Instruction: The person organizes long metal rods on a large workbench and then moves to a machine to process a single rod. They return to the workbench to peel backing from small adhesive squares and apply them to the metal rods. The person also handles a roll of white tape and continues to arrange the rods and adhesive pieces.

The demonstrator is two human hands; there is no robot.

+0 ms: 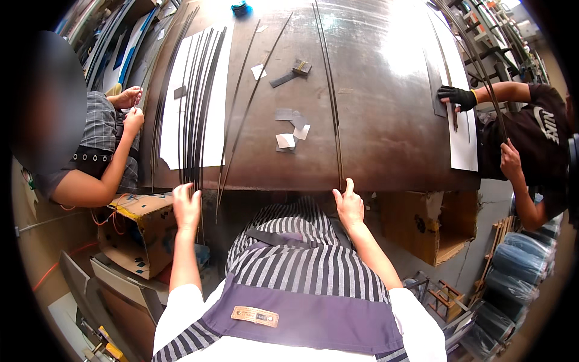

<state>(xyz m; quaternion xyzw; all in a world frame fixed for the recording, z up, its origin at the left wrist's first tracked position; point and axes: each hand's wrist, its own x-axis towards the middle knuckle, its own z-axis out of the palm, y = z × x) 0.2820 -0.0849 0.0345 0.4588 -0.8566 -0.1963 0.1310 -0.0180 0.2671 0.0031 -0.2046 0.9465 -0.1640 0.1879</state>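
Black strips (pixel 194 133) are lying along the surface (pixel 392 139); at its near edge the left hand (pixel 187 207) is touching several, the right hand (pixel 350 205) another pair (pixel 335 120), both grips being unclear.

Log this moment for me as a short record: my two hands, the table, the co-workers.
Left hand: at near ends of dark strips; grip unclear
Under those strips: white sheet
Right hand: at near ends of two thin strips; grip unclear
Table: brown surface, small grey and white pieces near middle
Left co-worker: both hands raised
Right co-worker: one black glove
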